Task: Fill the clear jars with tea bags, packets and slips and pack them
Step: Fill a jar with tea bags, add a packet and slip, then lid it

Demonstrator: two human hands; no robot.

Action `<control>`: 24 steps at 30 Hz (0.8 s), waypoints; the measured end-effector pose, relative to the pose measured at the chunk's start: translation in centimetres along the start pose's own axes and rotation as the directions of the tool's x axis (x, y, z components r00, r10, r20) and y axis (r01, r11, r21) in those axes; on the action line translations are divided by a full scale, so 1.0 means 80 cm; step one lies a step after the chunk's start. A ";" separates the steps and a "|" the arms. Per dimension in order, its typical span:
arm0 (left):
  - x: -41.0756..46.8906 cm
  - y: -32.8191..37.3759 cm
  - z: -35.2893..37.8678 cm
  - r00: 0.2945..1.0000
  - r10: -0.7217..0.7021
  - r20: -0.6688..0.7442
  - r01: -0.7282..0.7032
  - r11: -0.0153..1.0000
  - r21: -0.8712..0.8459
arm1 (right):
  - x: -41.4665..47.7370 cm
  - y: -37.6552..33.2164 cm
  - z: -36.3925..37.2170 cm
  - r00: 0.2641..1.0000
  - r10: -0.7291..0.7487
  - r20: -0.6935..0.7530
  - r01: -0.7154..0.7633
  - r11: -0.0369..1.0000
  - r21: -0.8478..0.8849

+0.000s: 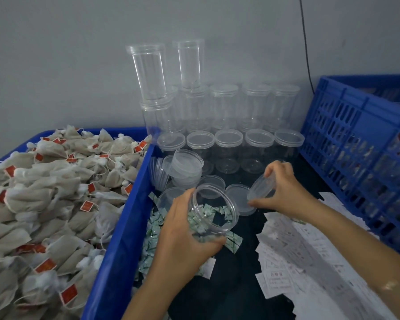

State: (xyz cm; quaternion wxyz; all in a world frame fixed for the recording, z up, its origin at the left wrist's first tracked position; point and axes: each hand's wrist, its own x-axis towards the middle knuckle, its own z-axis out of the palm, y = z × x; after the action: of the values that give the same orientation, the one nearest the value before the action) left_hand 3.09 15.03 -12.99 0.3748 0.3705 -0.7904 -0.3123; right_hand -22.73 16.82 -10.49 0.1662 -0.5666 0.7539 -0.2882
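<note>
My left hand point(185, 229) grips the tilted open jar point(214, 207), right hand point(286, 188) pinches a lid point(261, 187); slick plastic could slip onto packets point(151, 236) beneath.

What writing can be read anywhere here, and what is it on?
Nothing can be read for certain.
red tags on the tea bags: print too small.
green-and-white packets: markings blurred.
white slips: printed characters, too blurred to read.

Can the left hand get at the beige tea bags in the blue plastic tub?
Probably not yet: the left hand grips a clear plastic jar, though the open blue tub lies beside it.
</note>
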 end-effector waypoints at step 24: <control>-0.073 -0.005 0.024 0.956 -0.036 0.290 0.174 0.868 -0.465 | -0.137 -0.021 0.082 0.866 -0.336 0.370 0.031 0.774 0.632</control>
State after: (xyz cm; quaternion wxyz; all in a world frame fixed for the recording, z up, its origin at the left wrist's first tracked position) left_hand 4.20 20.00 -16.42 0.3259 0.2607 -0.7088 -0.5687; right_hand -14.36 25.30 -15.39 0.4836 -0.6075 0.4980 -0.3861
